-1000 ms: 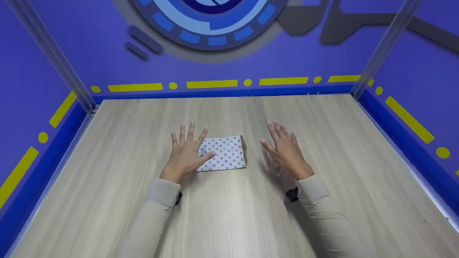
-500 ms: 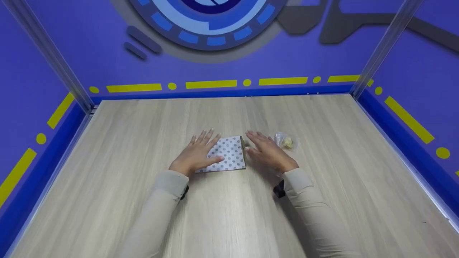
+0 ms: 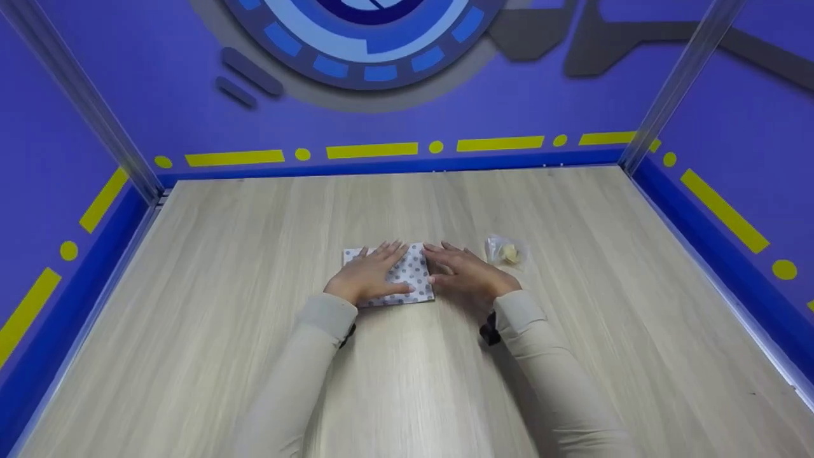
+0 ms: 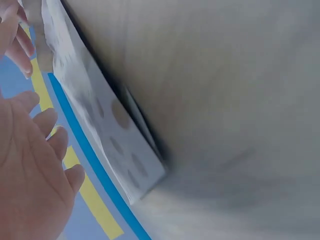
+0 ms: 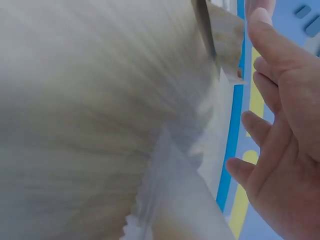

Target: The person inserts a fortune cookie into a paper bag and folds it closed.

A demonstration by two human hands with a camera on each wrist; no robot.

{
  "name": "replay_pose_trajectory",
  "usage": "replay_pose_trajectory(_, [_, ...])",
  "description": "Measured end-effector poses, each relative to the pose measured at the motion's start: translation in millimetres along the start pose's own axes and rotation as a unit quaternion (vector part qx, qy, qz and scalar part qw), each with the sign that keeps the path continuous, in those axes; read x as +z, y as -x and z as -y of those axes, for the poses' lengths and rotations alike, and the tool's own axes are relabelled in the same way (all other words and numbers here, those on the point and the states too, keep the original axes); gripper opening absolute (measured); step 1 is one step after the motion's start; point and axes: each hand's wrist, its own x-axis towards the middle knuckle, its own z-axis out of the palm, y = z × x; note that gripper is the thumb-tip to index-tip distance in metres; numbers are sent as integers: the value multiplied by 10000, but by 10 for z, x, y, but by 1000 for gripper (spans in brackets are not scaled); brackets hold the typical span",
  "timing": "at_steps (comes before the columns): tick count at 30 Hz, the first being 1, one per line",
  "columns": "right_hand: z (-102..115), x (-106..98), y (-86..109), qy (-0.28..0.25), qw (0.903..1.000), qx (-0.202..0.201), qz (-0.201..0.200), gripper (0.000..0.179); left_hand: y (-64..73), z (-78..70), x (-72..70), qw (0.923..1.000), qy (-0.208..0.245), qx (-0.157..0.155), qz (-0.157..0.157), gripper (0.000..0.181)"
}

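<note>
A flat white paper bag with grey dots (image 3: 416, 270) lies on the table; its brown end (image 5: 227, 37) shows in the right wrist view. My left hand (image 3: 372, 277) hovers or rests over the middle of the bag, fingers extended. The left wrist view shows its palm facing down with a gap above the bag's near edge. At the bag's right end is my right hand (image 3: 467, 272), its fingers loosely bent and pointing left, holding nothing. Whether its fingertips touch the bag cannot be told. Right behind that hand lies a small clear plastic packet (image 3: 507, 253) with a pale yellow piece inside.
The wood-grain table (image 3: 407, 381) reaches to a blue back wall (image 3: 356, 133) with yellow marks. Similar blue panels (image 3: 38, 191) stand along the left and right sides, joined by metal posts in the corners.
My left hand has moved right across the bag. My right hand has come left to the bag's right end, leaving the clear packet uncovered on the table.
</note>
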Motion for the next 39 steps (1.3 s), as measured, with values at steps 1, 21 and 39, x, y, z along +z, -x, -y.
replay_pose_trajectory(1, [-10, 2, -7, 16, 10000, 14, 67, 63, -16, -14, 2, 10000, 16, -14, 71, 91])
replay_pose_trajectory(21, [-119, 31, -61, 247, 9984, 192, 477, 74, -115, -81, 60, 9986, -4, -215, 486, 88])
replay_pose_trajectory(39, [-82, 51, -104, 431, 9974, 110, 563, 78, -45, -65, 82, 9980, -225, -364, 469, 91])
